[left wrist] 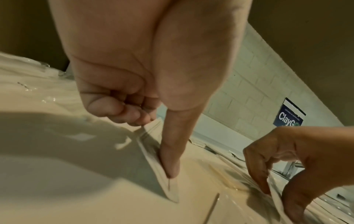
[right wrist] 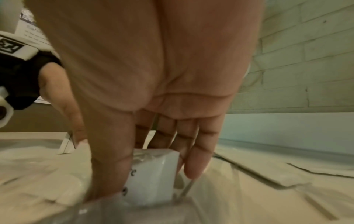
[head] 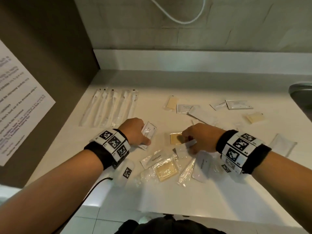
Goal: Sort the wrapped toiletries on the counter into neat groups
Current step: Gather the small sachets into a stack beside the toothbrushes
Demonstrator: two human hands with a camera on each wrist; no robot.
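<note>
Wrapped toiletries lie scattered on the white counter. My left hand grips a small stack of white printed sachets; in the left wrist view the thumb presses the sachets' edge against the counter while the fingers curl behind. My right hand pinches a small white box in clear wrap between thumb and fingers, next to a tan soap packet. Several wrapped toothbrushes lie in a row at the back left.
Near the front lie a toothpaste packet, another tan soap packet and clear wrappers. More sachets and soaps sit farther back. A sink is at the right, a dark wall with a notice at the left.
</note>
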